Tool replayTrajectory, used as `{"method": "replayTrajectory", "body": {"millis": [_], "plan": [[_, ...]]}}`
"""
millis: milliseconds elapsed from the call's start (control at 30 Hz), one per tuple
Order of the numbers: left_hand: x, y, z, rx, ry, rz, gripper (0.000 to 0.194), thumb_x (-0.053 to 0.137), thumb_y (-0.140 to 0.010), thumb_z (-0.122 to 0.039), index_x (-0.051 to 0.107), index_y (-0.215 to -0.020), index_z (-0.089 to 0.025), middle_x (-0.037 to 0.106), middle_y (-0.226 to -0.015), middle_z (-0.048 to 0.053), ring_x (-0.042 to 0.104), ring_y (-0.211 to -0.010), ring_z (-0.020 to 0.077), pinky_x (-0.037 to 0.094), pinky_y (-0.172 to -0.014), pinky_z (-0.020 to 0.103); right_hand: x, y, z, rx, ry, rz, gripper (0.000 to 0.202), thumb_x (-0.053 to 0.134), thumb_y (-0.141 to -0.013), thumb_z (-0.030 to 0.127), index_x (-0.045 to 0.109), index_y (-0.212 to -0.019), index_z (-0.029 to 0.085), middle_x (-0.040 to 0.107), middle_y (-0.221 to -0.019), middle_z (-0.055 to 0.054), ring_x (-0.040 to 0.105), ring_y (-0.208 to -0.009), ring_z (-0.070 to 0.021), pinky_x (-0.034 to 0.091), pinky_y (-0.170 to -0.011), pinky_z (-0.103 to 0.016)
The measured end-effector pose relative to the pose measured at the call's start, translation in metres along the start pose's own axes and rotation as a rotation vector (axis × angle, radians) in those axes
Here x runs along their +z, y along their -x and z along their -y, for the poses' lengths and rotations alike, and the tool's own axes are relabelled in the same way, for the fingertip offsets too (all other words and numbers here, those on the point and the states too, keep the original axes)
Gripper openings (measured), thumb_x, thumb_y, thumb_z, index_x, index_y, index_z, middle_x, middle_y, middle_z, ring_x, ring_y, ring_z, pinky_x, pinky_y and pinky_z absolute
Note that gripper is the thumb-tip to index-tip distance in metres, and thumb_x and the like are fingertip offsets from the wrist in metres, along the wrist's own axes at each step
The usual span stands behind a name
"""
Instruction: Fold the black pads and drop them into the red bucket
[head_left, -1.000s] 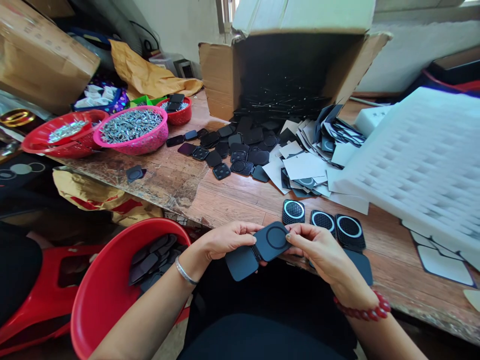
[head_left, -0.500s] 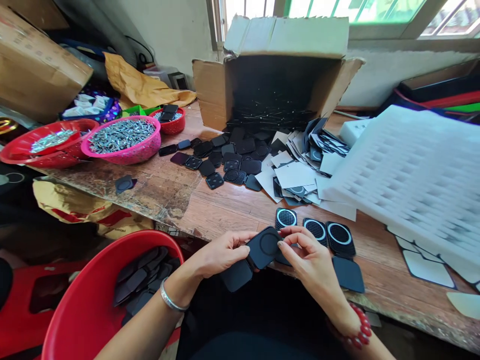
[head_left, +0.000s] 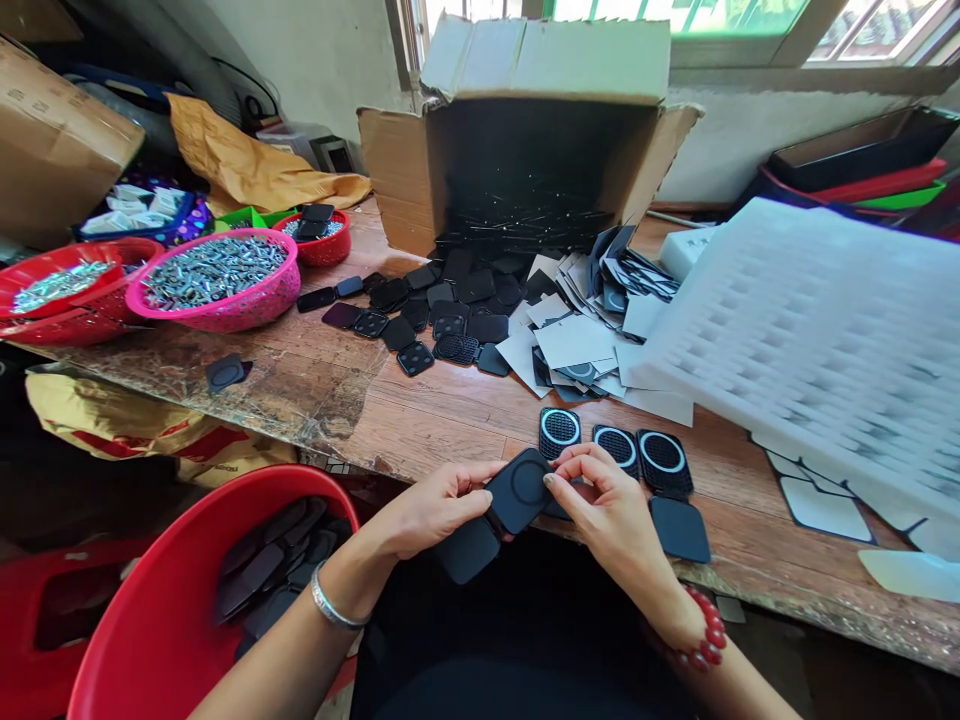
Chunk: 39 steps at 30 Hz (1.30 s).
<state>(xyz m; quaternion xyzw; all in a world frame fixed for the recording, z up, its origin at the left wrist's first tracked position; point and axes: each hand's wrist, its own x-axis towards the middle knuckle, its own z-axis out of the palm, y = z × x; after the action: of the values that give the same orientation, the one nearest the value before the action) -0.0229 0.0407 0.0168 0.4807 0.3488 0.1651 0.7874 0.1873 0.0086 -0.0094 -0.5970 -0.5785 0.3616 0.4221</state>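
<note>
A black hinged two-panel piece with a faint ring on its upper panel is held over the table's front edge. My left hand grips it between thumb and fingers along its left side. At the upper panel's right edge, the thumb and fingers of my right hand pinch together on the rim. Just beyond the right hand lie several black pieces with white rings over mesh, one joined to a plain black panel.
Black parts and white sheets lie before an open carton. White foam trays stand right. Left are a pink basket of metal parts and a red basket. A red tub of black pieces sits lower left.
The view has shifted slightly, so the table's contents appear further left. Both hands keep the same hold on the black piece.
</note>
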Motion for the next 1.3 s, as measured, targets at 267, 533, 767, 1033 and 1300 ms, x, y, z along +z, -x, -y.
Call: {"method": "replayTrajectory", "body": {"millis": [267, 533, 767, 1033, 1300], "plan": [[0.01, -0.004, 0.01, 0.126, -0.09, -0.077, 0.045, 0.055, -0.09, -0.031, 0.059, -0.133, -0.019, 0.07, -0.091, 0.005, 0.058, -0.074, 0.0148, 0.043, -0.066, 0.023, -0.012, -0.003, 0.008, -0.186, 0.694, 0.095, 0.02, 0.056, -0.091, 0.028, 0.05, -0.072, 0.022, 0.061, -0.072, -0.003, 0.057, -0.068, -0.02, 0.037, -0.06, -0.03], [0.009, -0.011, 0.022, 0.113, 0.103, -0.163, 0.057, 0.071, -0.079, -0.044, 0.06, -0.129, -0.018, 0.069, -0.081, 0.004, 0.061, -0.071, 0.016, 0.045, -0.065, 0.024, -0.004, -0.015, 0.006, -0.041, 0.509, -0.005, 0.049, 0.068, -0.076, 0.062, 0.053, -0.098, 0.021, 0.063, -0.073, -0.003, 0.058, -0.057, -0.02, 0.037, -0.05, -0.028], [0.014, -0.015, 0.03, 0.235, 0.1, -0.244, 0.042, 0.075, -0.075, -0.049, 0.073, -0.097, -0.013, 0.068, -0.081, 0.005, 0.059, -0.075, 0.0168, 0.045, -0.07, 0.025, 0.037, -0.021, 0.006, 0.172, -0.145, 0.182, 0.046, 0.051, -0.087, 0.064, 0.054, -0.068, 0.022, 0.046, -0.051, 0.004, 0.043, -0.042, -0.0109, 0.032, -0.039, -0.023], [-0.094, 0.007, 0.014, 0.15, -0.653, -0.952, 0.047, 0.04, -0.092, -0.046, 0.071, -0.088, -0.012, 0.071, -0.083, 0.008, 0.063, -0.081, 0.0217, 0.048, -0.071, 0.027, 0.032, -0.034, 0.007, 0.314, -0.3, 0.12, 0.059, 0.055, -0.073, 0.079, 0.056, -0.073, 0.02, 0.055, -0.048, 0.003, 0.047, -0.032, -0.0103, 0.033, -0.033, -0.021], [-0.207, 0.041, -0.021, -0.129, -0.988, -1.325, 0.034, 0.046, -0.086, -0.033, 0.075, -0.091, -0.016, 0.075, -0.092, 0.014, 0.066, -0.095, 0.0315, 0.045, -0.082, 0.033, 0.019, -0.007, -0.007, 0.138, -0.066, 0.229, 0.046, 0.047, -0.091, 0.061, 0.052, -0.07, 0.021, 0.055, -0.054, 0.002, 0.05, -0.038, -0.0098, 0.036, -0.039, -0.021]]}}
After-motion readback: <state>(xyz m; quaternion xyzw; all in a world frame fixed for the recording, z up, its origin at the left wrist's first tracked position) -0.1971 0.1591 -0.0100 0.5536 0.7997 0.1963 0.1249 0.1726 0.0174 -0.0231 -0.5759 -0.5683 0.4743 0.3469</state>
